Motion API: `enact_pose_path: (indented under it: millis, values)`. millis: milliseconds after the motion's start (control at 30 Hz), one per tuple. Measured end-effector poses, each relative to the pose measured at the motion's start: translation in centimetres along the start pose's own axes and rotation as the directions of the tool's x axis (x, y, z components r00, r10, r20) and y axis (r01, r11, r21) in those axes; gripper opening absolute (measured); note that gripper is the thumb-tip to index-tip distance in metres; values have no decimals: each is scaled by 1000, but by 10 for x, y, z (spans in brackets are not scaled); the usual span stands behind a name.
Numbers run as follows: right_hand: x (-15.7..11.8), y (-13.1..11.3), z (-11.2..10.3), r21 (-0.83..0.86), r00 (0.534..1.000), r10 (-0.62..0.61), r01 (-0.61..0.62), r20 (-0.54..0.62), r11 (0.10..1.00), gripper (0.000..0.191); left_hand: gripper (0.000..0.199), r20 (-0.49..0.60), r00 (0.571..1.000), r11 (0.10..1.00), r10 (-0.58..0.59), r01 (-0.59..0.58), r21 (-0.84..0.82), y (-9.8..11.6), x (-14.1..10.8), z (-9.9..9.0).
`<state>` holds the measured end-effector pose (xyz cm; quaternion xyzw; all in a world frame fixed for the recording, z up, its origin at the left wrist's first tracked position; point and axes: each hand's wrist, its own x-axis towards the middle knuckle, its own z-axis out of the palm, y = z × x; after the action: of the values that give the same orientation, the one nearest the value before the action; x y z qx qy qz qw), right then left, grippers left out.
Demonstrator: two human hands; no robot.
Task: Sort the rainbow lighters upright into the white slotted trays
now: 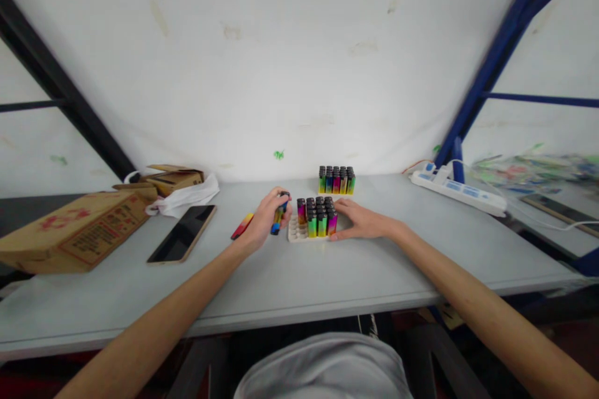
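My left hand [267, 218] is closed around a blue and yellow lighter [279, 214], held tilted just left of a white tray [299, 237]; whether it holds more than one I cannot tell. Several multicoloured lighters with black tops [322, 223] stand upright in the tray's middle and right, while holes show on its left side. At the tray's right end, my right hand [358, 221] grips it with thumb in front and fingers behind. On the table beside my left hand lies a red and yellow lighter [242, 226], partly hidden by that hand.
Behind the tray, against the wall, stands another group of upright lighters [336, 180]. A phone [183, 234], a cardboard box [75, 227] and a white plastic bag [185, 197] lie to the left. A power strip [458, 192] with cables lies at the right. The table's front edge [318, 312] runs near me.
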<state>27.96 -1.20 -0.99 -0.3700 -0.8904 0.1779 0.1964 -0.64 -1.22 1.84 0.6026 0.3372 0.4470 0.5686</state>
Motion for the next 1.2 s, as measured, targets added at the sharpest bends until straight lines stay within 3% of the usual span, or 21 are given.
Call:
enact_pose_path:
  millis: [200, 400, 567, 733, 867, 967, 1067, 1200]
  values:
    - [0, -2, -1, -3, 1000, 6, -6, 5, 1000, 81, 30, 4, 974, 901, 226, -211, 378, 6, 1, -6]
    - [-1, -1, -1, -4, 1000, 8, -8, 3, 1000, 78, 34, 195, 959, 845, 204, -273, 460, -5, 2, -18]
    - [-1, 1, 0, 3, 1000, -5, 5, -3, 1000, 80, 35, 252, 948, 807, 194, -301, 509, -12, 1, -21]
    - [-1, -1, -1, -10, 1000, -4, 4, 10, 1000, 80, 36, 221, 958, 804, 186, -277, 527, -10, 0, -18]
    - [-1, -1, -1, -25, 1000, -11, 11, -1, 1000, 78, 33, 203, 956, 720, 211, -293, 629, -7, -3, -9]
    - [-1, -2, -2, -19, 1000, -8, 8, 2, 1000, 77, 45, 165, 961, 664, 222, -273, 697, 0, -5, -8]
    - [-1, -3, -2, -12, 1000, 9, -9, 5, 1000, 77, 39, 123, 951, 605, 283, -276, 746, 13, -5, -20]
    - [-1, -2, -2, 3, 1000, 4, -4, 5, 1000, 81, 31, 18, 943, 462, 332, -179, 869, 29, -1, -56]
